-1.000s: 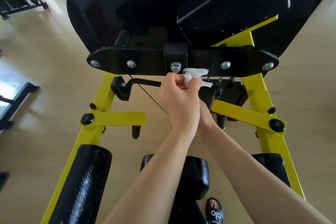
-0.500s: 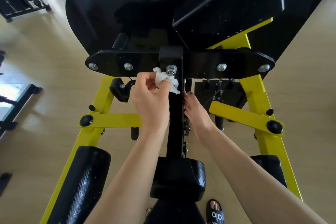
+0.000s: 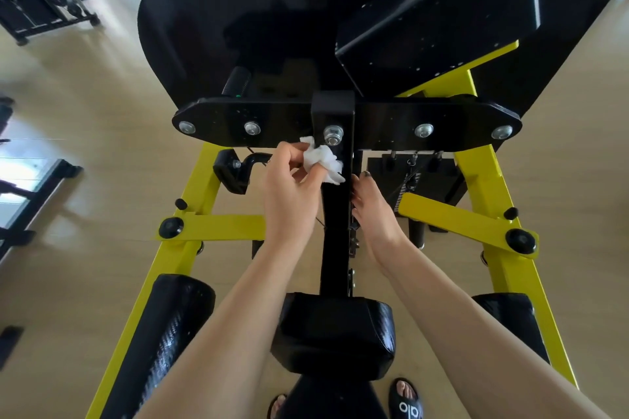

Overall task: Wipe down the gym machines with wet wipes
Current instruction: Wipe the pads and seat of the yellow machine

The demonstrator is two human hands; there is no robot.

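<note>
A crumpled white wet wipe (image 3: 321, 160) sits against the left face of the black central post (image 3: 335, 214), just below the bolt (image 3: 333, 135) at the post's junction with the black crossbar (image 3: 425, 126). We see the left hand (image 3: 292, 194) pinching the wipe, fingers curled around it. The right hand (image 3: 374, 211) lies along the right side of the post with fingers fairly straight, touching it and holding nothing. Outward from the post, yellow frame legs (image 3: 490, 194) splay to either side, each carrying a short yellow arm (image 3: 218, 226). Nearer us, a black seat pad (image 3: 335, 333) caps the post, flanked by black roller pads (image 3: 160, 343). Beneath lies a pale wooden floor (image 3: 85, 95).
</note>
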